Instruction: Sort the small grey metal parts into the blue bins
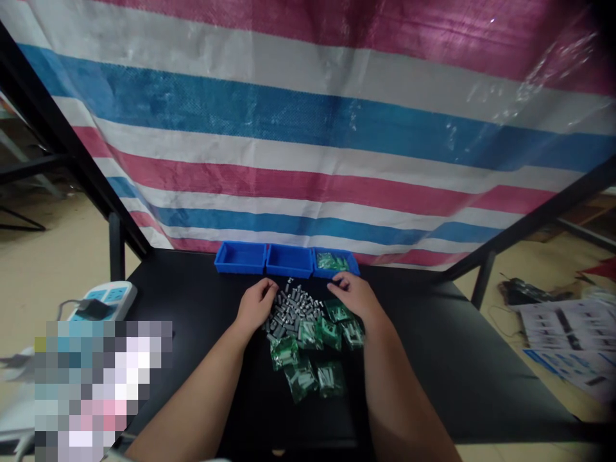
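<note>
Your left hand [256,305] and right hand [355,296] rest at a pile of small grey metal parts [292,314] on the black surface [423,366].
Your fingers [267,290] curve half closed on either side of the pile, and you cannot tell whether they pinch anything. Green plastic bags [301,378] lie just below the pile, nearer you, and more fill the rightmost of three blue bins [240,257] along the far edge of the surface. Behind it hangs a pink, white and blue striped tarp [308,141]. A power strip [103,300] sits just left of the surface, black metal legs [116,247] reach down to the tan floor [58,256], and printed papers [563,327] lie on the floor to the right.
</note>
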A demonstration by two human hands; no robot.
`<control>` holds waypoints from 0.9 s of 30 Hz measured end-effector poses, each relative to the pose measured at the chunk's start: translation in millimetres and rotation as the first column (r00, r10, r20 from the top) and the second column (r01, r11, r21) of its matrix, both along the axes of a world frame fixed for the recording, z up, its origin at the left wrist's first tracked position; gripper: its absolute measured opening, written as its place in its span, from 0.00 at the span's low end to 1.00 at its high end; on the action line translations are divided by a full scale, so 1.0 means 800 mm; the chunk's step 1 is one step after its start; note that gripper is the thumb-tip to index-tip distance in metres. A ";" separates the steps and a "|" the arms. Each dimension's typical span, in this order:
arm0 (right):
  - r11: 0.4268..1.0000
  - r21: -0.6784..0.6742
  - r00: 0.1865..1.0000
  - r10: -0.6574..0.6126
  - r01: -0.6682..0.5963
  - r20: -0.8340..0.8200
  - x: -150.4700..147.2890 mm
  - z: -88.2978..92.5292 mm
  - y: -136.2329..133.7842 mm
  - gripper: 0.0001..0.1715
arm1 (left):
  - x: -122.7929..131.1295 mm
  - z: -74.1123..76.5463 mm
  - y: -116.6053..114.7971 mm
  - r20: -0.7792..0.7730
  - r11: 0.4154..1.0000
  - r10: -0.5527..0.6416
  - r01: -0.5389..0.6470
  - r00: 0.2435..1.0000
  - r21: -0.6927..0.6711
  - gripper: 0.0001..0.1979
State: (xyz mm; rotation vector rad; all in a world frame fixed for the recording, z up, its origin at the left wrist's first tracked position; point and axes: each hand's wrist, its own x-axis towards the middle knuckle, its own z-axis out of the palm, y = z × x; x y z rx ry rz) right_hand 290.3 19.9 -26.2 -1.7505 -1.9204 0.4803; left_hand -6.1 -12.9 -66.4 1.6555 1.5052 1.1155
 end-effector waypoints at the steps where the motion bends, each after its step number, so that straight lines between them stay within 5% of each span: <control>1: 0.992 -0.117 0.998 0.055 -0.052 0.020 0.006 -0.001 -0.002 0.22 | 0.000 0.000 0.000 -0.003 1.000 -0.002 0.002 1.000 -0.002 0.13; 4: 0.934 -0.321 0.983 0.179 -0.154 0.048 0.020 -0.010 -0.004 0.34 | 0.000 0.001 -0.001 -0.011 1.000 -0.006 0.006 1.000 -0.017 0.13; 8: 0.943 -0.292 0.982 0.183 -0.160 0.052 0.023 -0.022 0.001 0.25 | 0.000 0.002 -0.001 -0.019 1.000 -0.013 0.012 1.000 -0.028 0.13; 13: 0.984 -0.074 0.986 0.165 -0.163 0.019 0.014 -0.013 0.004 0.16 | 0.001 0.001 0.000 -0.014 1.000 -0.007 0.007 1.000 -0.009 0.14; 18: 0.971 0.209 0.981 0.147 -0.118 -0.127 0.001 0.006 0.002 0.22 | 0.000 0.000 0.000 -0.013 1.000 -0.011 0.011 1.000 0.000 0.13; 23: 0.823 0.567 0.954 0.135 0.041 -0.266 -0.013 0.012 0.006 0.11 | 0.000 0.000 -0.001 -0.004 1.000 -0.009 0.009 1.000 0.002 0.14; 27: 0.743 0.659 0.956 0.094 0.119 -0.278 -0.010 -0.001 0.016 0.08 | 0.000 0.001 -0.001 -0.003 1.000 -0.006 0.006 1.000 0.001 0.14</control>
